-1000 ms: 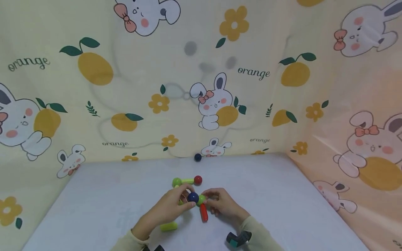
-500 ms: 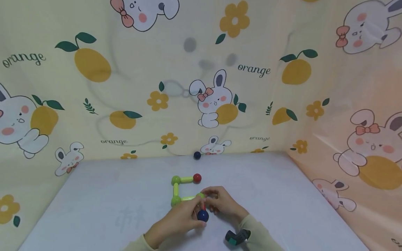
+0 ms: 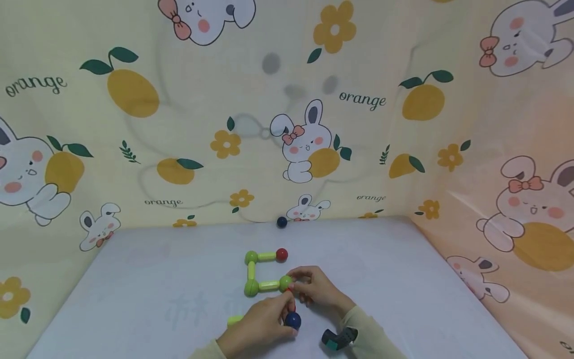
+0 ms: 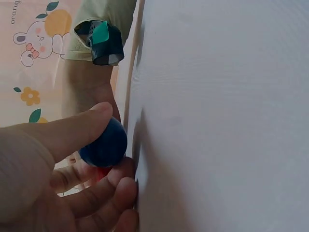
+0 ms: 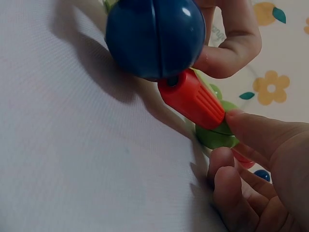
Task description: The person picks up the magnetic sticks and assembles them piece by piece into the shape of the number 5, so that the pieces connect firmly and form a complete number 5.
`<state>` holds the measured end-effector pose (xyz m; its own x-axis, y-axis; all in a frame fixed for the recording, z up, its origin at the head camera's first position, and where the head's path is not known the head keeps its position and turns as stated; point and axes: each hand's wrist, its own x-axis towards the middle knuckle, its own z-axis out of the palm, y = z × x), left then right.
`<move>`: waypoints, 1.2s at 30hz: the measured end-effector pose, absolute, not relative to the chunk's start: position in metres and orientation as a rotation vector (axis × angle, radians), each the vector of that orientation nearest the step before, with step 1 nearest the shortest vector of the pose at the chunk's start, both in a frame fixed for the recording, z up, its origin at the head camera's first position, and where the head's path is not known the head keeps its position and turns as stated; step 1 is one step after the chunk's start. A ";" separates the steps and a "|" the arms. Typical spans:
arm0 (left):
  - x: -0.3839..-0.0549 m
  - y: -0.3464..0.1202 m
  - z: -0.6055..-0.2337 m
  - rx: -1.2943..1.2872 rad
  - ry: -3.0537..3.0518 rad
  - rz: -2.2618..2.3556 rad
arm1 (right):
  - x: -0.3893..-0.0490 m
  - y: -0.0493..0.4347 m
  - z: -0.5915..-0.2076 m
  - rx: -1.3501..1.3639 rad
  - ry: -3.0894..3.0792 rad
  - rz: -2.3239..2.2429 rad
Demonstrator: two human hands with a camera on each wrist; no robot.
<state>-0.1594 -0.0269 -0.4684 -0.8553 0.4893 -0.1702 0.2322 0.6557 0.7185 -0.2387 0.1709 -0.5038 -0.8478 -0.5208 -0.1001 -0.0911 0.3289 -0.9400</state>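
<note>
My left hand [image 3: 264, 319] holds a blue ball [image 3: 293, 320] between thumb and fingers, low over the table. In the right wrist view the ball meets the near end of a short red rod [image 5: 193, 99]. At the rod's other end sits a green ball [image 3: 285, 283], which my right hand [image 3: 316, 288] pinches around the joint with the rod. That green ball ends a three-sided frame of light green rods [image 3: 269, 285] and balls, with a red ball [image 3: 281, 255] on its far end. Fingers partly hide the red rod in the head view.
A loose yellow-green rod [image 3: 234, 319] lies left of my left hand, partly covered by it. Another dark blue ball [image 3: 281, 222] rests at the table's back edge, against the printed cloth wall [image 3: 215, 189]. White table surface [image 3: 381, 269] extends to the right.
My left hand has brought the blue ball from beside the green ball toward me, down to the red rod's near end. The right hand stays at the green ball.
</note>
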 end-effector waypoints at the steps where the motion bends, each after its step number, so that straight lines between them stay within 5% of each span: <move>1: -0.159 -0.026 -0.469 0.560 2.526 1.029 | -0.239 0.171 -0.504 -0.546 2.212 -1.530; 36: -0.164 -0.040 -0.461 0.767 2.432 0.943 | -0.236 0.169 -0.502 -0.537 2.222 -1.523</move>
